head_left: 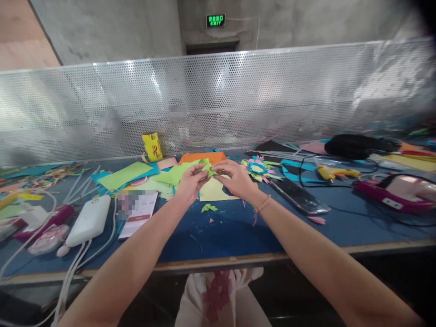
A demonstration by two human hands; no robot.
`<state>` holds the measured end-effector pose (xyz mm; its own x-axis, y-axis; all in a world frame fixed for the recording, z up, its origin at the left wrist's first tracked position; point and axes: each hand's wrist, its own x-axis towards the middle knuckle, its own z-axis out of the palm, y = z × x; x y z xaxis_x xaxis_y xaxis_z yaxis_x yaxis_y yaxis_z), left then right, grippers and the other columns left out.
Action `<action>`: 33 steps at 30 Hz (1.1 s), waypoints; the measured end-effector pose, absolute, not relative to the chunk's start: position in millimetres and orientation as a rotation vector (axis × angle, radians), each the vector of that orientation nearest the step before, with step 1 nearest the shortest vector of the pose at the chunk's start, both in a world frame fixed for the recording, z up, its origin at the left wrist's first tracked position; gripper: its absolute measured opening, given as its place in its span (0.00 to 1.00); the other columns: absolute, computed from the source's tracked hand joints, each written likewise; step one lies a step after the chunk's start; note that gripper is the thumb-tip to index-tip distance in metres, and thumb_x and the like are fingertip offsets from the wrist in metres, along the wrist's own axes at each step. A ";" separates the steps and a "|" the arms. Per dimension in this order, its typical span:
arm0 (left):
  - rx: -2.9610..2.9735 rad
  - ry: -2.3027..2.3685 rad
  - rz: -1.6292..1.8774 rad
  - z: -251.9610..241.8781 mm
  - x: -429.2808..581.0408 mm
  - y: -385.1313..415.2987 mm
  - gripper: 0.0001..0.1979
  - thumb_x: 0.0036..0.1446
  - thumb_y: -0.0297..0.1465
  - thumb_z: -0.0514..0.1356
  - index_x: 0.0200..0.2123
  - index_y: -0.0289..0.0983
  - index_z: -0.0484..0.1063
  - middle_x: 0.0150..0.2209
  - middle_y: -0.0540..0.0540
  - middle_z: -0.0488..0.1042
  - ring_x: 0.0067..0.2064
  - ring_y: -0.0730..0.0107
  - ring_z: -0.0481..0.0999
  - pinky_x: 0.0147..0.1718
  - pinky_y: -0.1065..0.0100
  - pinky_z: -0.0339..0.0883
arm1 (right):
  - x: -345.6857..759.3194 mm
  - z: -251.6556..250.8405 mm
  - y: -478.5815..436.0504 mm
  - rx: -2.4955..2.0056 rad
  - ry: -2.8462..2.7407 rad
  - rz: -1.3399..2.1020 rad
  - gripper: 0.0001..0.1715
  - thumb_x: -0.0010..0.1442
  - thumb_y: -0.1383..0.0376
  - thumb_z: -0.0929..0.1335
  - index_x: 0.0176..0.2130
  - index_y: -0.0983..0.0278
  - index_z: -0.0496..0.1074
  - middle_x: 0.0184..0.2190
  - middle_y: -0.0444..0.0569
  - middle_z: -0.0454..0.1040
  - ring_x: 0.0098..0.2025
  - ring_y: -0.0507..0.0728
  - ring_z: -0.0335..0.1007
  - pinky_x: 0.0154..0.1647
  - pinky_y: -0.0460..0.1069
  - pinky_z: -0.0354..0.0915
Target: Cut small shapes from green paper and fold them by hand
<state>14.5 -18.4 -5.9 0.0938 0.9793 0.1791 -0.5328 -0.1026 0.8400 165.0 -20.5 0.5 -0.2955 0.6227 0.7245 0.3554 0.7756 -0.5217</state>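
Note:
Between both hands, above the middle of the blue table, is a small folded piece of green paper (210, 170). My left hand (191, 180) pinches it from the left. From the right, the fingers of my right hand (235, 175) close on the same piece; a bracelet circles that wrist. Beneath the hands lie a pale yellow sheet (218, 190) and an orange sheet (200, 157). A loose green scrap (209, 208) rests on the table just in front. Beside my right hand sits a layered paper flower (256, 166) in blue, pink and yellow.
A lit phone (139, 215) and white power bank (89, 220) with cables lie left. Right are a dark phone (299, 196), a yellow glue gun (337, 172) and a purple power strip (391, 197). A perforated metal screen (218, 100) stands behind; the table edge (235, 261) runs in front.

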 end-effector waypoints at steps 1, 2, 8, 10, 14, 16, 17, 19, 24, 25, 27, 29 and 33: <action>0.955 0.628 1.418 -6.4 14.1 -17.9 0.12 0.39 0.21 0.63 0.31 0.33 0.68 0.29 0.48 0.72 0.32 0.75 0.72 0.39 0.67 0.64 | 165.2 1.1 -20.5 -0.759 -1.919 0.294 0.09 0.49 0.70 0.67 0.34 0.61 0.72 0.36 0.49 0.70 0.39 0.53 0.68 0.41 0.52 0.68; 0.957 0.635 1.417 -6.8 13.7 -17.5 0.12 0.39 0.22 0.63 0.31 0.33 0.68 0.29 0.48 0.72 0.31 0.76 0.72 0.38 0.68 0.65 | 165.4 1.8 -20.4 -0.778 -1.918 0.276 0.09 0.49 0.70 0.67 0.34 0.61 0.73 0.35 0.49 0.71 0.39 0.53 0.68 0.42 0.52 0.68; 0.959 0.674 1.391 -4.7 12.5 -18.0 0.12 0.40 0.22 0.63 0.32 0.34 0.69 0.27 0.49 0.72 0.28 0.76 0.71 0.34 0.69 0.65 | 165.6 2.0 -20.1 -0.777 -1.861 0.422 0.08 0.48 0.71 0.67 0.32 0.62 0.73 0.37 0.49 0.69 0.39 0.53 0.68 0.41 0.51 0.68; 0.951 0.684 1.379 -2.5 12.3 -19.3 0.12 0.40 0.22 0.62 0.33 0.34 0.69 0.27 0.48 0.72 0.28 0.76 0.71 0.33 0.70 0.65 | 165.4 1.5 -20.3 -0.766 -1.844 0.479 0.08 0.48 0.70 0.67 0.32 0.61 0.73 0.38 0.49 0.69 0.39 0.53 0.68 0.42 0.51 0.68; 0.930 0.708 1.345 -0.8 11.8 -20.1 0.12 0.41 0.21 0.62 0.32 0.34 0.69 0.27 0.48 0.73 0.28 0.76 0.72 0.32 0.70 0.65 | 165.7 1.3 -20.9 -0.766 -1.853 0.433 0.07 0.48 0.69 0.68 0.31 0.60 0.73 0.36 0.48 0.68 0.40 0.53 0.67 0.41 0.52 0.69; 0.935 0.701 1.325 -2.0 11.5 -19.1 0.12 0.40 0.22 0.63 0.32 0.34 0.69 0.26 0.48 0.73 0.27 0.76 0.71 0.32 0.70 0.65 | 166.5 1.1 -20.7 -0.767 -1.871 0.359 0.07 0.49 0.69 0.68 0.31 0.59 0.73 0.35 0.48 0.69 0.39 0.54 0.67 0.40 0.53 0.69; 0.938 0.697 1.320 -2.9 11.3 -18.5 0.12 0.40 0.22 0.63 0.32 0.34 0.69 0.26 0.49 0.72 0.27 0.76 0.71 0.32 0.70 0.65 | 167.0 1.0 -20.5 -0.765 -1.879 0.326 0.06 0.49 0.69 0.68 0.31 0.59 0.73 0.35 0.47 0.69 0.39 0.54 0.67 0.39 0.53 0.69; 0.941 0.697 1.325 -4.3 11.1 -17.3 0.12 0.40 0.22 0.63 0.32 0.34 0.70 0.25 0.49 0.72 0.26 0.77 0.71 0.32 0.69 0.65 | 167.9 0.5 -20.3 -0.756 -1.890 0.287 0.06 0.50 0.68 0.67 0.31 0.59 0.73 0.35 0.47 0.69 0.39 0.54 0.67 0.39 0.53 0.69; 0.930 0.704 1.337 -2.7 11.0 -17.7 0.13 0.39 0.21 0.63 0.32 0.34 0.69 0.26 0.49 0.72 0.26 0.77 0.71 0.33 0.69 0.65 | 167.6 0.4 -22.2 -0.680 -1.885 0.381 0.08 0.51 0.65 0.67 0.34 0.59 0.73 0.38 0.48 0.67 0.40 0.54 0.66 0.40 0.52 0.69; 0.928 0.702 1.335 -1.8 11.0 -18.2 0.13 0.39 0.21 0.63 0.32 0.34 0.69 0.26 0.49 0.73 0.27 0.76 0.72 0.33 0.69 0.65 | 167.2 0.4 -22.6 -0.663 -1.885 0.408 0.08 0.50 0.64 0.67 0.35 0.59 0.73 0.38 0.48 0.66 0.41 0.54 0.66 0.41 0.52 0.69; 0.929 0.694 1.333 -0.3 11.1 -19.3 0.13 0.40 0.21 0.63 0.33 0.34 0.68 0.27 0.49 0.73 0.28 0.76 0.72 0.33 0.69 0.65 | 166.4 0.2 -22.8 -0.652 -1.881 0.443 0.09 0.50 0.63 0.68 0.35 0.59 0.73 0.39 0.49 0.66 0.41 0.54 0.66 0.41 0.53 0.69; 0.935 0.678 1.331 0.3 11.3 -19.9 0.13 0.40 0.21 0.63 0.33 0.34 0.68 0.27 0.48 0.73 0.29 0.75 0.73 0.34 0.69 0.65 | 165.6 -0.5 -22.2 -0.667 -1.853 0.469 0.09 0.50 0.63 0.68 0.34 0.59 0.73 0.38 0.49 0.66 0.41 0.54 0.66 0.41 0.53 0.69; 0.952 0.655 1.335 -1.7 11.6 -19.7 0.15 0.39 0.20 0.63 0.34 0.35 0.67 0.27 0.49 0.73 0.30 0.74 0.73 0.36 0.68 0.66 | 164.7 -1.4 -21.2 -0.703 -1.774 0.536 0.08 0.49 0.64 0.69 0.34 0.60 0.73 0.38 0.49 0.66 0.40 0.53 0.67 0.41 0.52 0.69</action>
<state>11.6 -19.7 -1.7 0.1535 0.9805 0.1223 -0.5027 -0.0291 0.8639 164.7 -21.2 -1.4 -0.2240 0.6920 0.6862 0.1963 0.7217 -0.6638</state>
